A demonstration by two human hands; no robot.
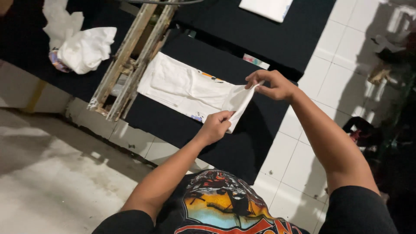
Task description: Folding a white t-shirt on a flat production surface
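A white garment (182,86) lies flat on a black board (251,143), with a colourful print peeking out from under it. My left hand (215,127) pinches the garment's near corner. My right hand (271,84) grips the far corner of the same end. Between the two hands the cloth's end is lifted off the board and stretched taut. The rest of the garment stays flat toward the wooden frame.
A wooden frame (130,56) divides this board from another black surface (30,52) bearing a crumpled white cloth (82,47). A second black board (277,39) behind carries a folded white piece (266,8). White tiled floor (329,78) runs on the right, bare concrete (52,173) on the left.
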